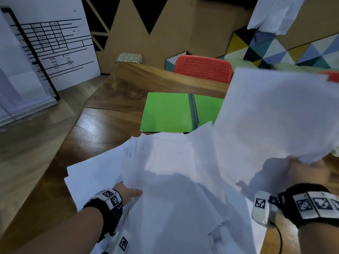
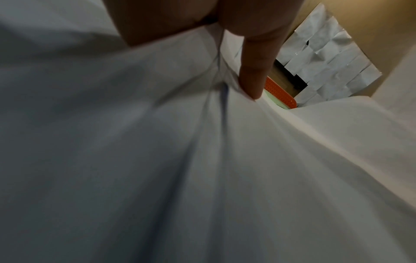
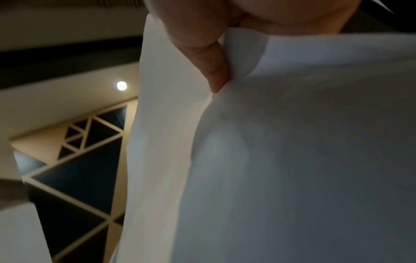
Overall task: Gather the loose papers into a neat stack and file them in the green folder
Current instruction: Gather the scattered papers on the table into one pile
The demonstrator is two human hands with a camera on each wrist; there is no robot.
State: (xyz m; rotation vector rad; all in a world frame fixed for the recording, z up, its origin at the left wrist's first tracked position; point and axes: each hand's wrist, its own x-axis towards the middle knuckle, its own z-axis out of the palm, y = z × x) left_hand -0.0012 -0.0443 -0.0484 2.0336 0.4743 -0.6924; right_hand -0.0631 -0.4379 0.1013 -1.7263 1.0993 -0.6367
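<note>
A messy pile of white papers (image 1: 165, 180) covers the near part of the wooden table (image 1: 113, 99). My left hand (image 1: 128, 193) grips the pile at its left edge, thumb on top; the left wrist view shows the thumb (image 2: 252, 71) pressed into bunched sheets (image 2: 157, 160). My right hand (image 1: 310, 171) holds a raised sheaf of papers (image 1: 275, 114) by its lower corner, blurred with motion; in the right wrist view a finger (image 3: 216, 71) pinches the sheets (image 3: 292, 160). The green folder (image 1: 168, 112) lies open beyond the pile, its right half partly hidden by the raised sheaf.
A red perforated chair (image 1: 203, 67) stands behind the table's far edge. A large printed board (image 1: 51, 48) leans at the left over the wooden floor. A small patterned box (image 1: 129, 58) sits at the table's far corner. A patterned wall panel (image 1: 293, 52) is at the right.
</note>
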